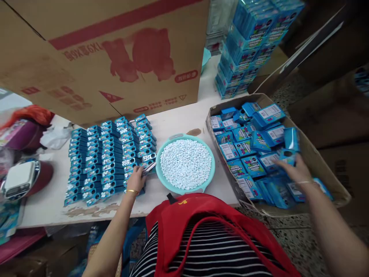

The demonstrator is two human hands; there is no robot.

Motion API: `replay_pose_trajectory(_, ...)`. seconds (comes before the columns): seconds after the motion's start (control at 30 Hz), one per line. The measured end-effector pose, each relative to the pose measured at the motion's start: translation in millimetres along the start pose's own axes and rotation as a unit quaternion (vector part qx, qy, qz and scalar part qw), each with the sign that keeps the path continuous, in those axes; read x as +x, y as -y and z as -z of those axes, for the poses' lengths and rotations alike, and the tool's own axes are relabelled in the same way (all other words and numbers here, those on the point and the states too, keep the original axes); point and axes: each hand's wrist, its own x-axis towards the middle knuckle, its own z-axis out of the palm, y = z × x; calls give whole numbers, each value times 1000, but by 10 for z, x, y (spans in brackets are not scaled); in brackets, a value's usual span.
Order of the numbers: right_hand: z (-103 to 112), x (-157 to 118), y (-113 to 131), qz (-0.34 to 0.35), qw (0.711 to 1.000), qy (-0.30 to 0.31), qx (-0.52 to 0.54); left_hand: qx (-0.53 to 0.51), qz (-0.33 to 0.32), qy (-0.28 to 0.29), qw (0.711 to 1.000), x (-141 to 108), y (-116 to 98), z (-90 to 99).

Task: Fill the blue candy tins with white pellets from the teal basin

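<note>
My left hand [136,179] is closed around a slim, shiny metal utensil [149,167] at the near right of the rows of small blue candy boxes [109,163]. Many of these boxes have open tops with white pieces showing. Beside the utensil's tip stands a turquoise basin [213,163] full of small white candies [186,164]. At the right, my right hand [298,171] grips a blue candy box [287,156] over a cardboard tray [325,173], which holds many more blue boxes. The fingers partly hide that box.
A large cardboard carton [129,50] stands behind the rows. Wrapped packs of blue boxes [245,50] are stacked at the back right. On the left are a white scale [20,177] on a red container and crumpled white plastic [56,136]. The table's front edge is worn.
</note>
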Motion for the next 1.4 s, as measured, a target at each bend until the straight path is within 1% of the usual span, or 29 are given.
replay_pose_trajectory(0.03,-57,-117,179,-32,996,-41,70,-12,7,-31,999,-5,-10,7)
replay_pose_trajectory(0.07,-139,-247,368,-60,986,-61,142,-30,5,-56,998,-18,-26,29)
replay_pose_trajectory(0.1,-243,-384,558,-75,974,-38,209,-50,-6,-66,997,-37,-50,63)
replay_pose_trajectory(0.13,-366,-527,739,-80,962,-16,259,-71,-28,-56,996,-61,-85,103)
replay_pose_trajectory(0.17,-506,-669,901,-81,952,14,296,-88,-63,-24,994,-88,-133,143)
replay_pose_trajectory(0.2,-658,-807,1035,-84,943,44,318,-98,-106,24,989,-113,-194,177)
replay_pose_trajectory(0.27,-969,-1050,1202,-104,925,154,330,-81,-184,127,971,-152,-357,201)
replay_pose_trajectory(0.3,-1112,-1147,1236,-110,914,216,325,-57,-199,164,964,-160,-456,183)
replay_pose_trajectory(0.33,-1238,-1224,1244,-111,905,262,315,-31,-198,189,961,-157,-566,142)
replay_pose_trajectory(0.37,-1340,-1279,1237,-108,901,288,304,-8,-185,203,962,-142,-684,79)
replay_pose_trajectory(0.4,-1418,-1313,1223,-100,903,297,294,6,-168,208,963,-114,-808,-4)
replay_pose_trajectory(0.43,-1472,-1328,1210,-86,910,290,285,11,-155,208,966,-74,-937,-103)
replay_pose_trajectory(0.47,-1507,-1329,1202,-68,919,271,277,8,-150,205,967,-25,-1066,-210)
replay_pose_trajectory(0.53,-1544,-1309,1198,-30,938,218,268,-9,-153,193,969,88,-1309,-429)
replay_pose_trajectory(0.6,-1567,-1288,1181,-10,944,180,275,-26,-150,178,972,194,-1496,-612)
replay_pose_trajectory(0.63,-1576,-1284,1157,-7,941,181,286,-36,-148,170,974,237,-1557,-678)
replay_pose_trajectory(0.67,-1581,-1283,1120,-5,933,198,300,-46,-147,162,975,270,-1594,-724)
replay_pose_trajectory(0.77,-1552,-1288,971,-12,897,303,323,-82,-151,143,975,329,-1586,-763)
replay_pose_trajectory(0.83,-1503,-1280,898,-41,883,345,315,-106,-155,131,974,362,-1551,-749)
replay_pose_trajectory(0.9,-1466,-1253,880,-82,886,336,310,-124,-153,118,973,408,-1561,-749)
replay_pose_trajectory(1.0,-1488,-1174,913,-109,904,261,321,-145,-147,98,974,480,-1669,-793)
replay_pose_trajectory(1.07,-1549,-1107,925,-96,923,200,313,-160,-148,87,972,509,-1735,-808)
replay_pose_trajectory(1.13,-1615,-1042,910,-62,947,149,277,-174,-156,83,969,518,-1737,-767)
replay_pose_trajectory(1.2,-1661,-985,877,-7,970,111,215,-185,-171,84,964,512,-1667,-648)
replay_pose_trajectory(1.27,-1685,-931,846,61,985,84,136,-199,-206,84,954,498,-1554,-452)
replay_pose_trajectory(1.33,-1700,-875,835,129,988,61,58,-215,-256,76,939,477,-1448,-197)
replay_pose_trajectory(1.4,-1725,-818,854,182,982,47,-3,-224,-299,69,925,446,-1386,88)
